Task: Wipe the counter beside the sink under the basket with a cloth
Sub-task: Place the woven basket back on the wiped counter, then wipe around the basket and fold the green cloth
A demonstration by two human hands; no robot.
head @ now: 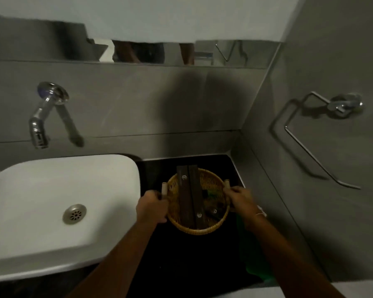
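Note:
A round yellow wicker basket (211, 227) with two light handles sits over the black counter (181, 265) to the right of the white sink (52, 211). Two long dark boxes and small dark items lie in the basket. My left hand (152, 206) grips its left handle, and my right hand (240, 201) grips its right handle. A green cloth (253, 259) lies on the counter under my right forearm, near the right wall. Whether the basket touches the counter, I cannot tell.
A chrome wall tap (41, 121) juts out above the sink. A chrome towel ring (319, 138) hangs on the right wall. Grey tiled walls close the counter at the back and right. A mirror strip (138, 52) runs above.

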